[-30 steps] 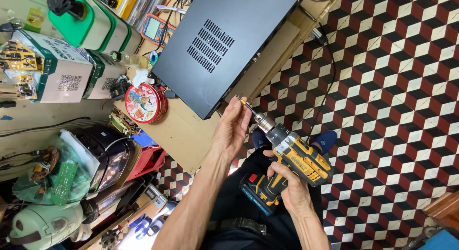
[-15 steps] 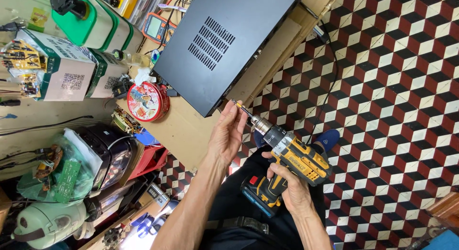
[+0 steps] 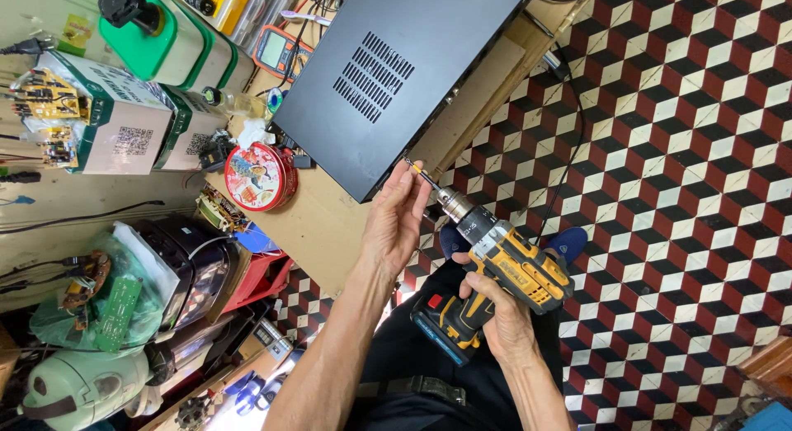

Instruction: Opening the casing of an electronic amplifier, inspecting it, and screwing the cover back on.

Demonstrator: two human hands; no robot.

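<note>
My right hand [image 3: 498, 314] grips the handle of a yellow and black cordless drill [image 3: 505, 266], whose bit [image 3: 422, 176] points up-left at the side of a black metal case [image 3: 388, 68] with vent slots. My left hand [image 3: 399, 218] is raised beside the bit, fingertips touching it near its tip, close to the case's near corner. The case lies on a brown wooden bench [image 3: 322, 225].
A round red tin [image 3: 260, 176], a multimeter [image 3: 276, 50], white and green boxes [image 3: 124, 122] and a green container [image 3: 157, 35] crowd the bench's left side. Circuit boards, bags and appliances [image 3: 115, 299] sit below. A black cable [image 3: 569, 150] runs over the chequered tile floor [image 3: 676, 192].
The drill and both hands have moved slightly up toward the case's edge; my left fingers stay on the bit.
</note>
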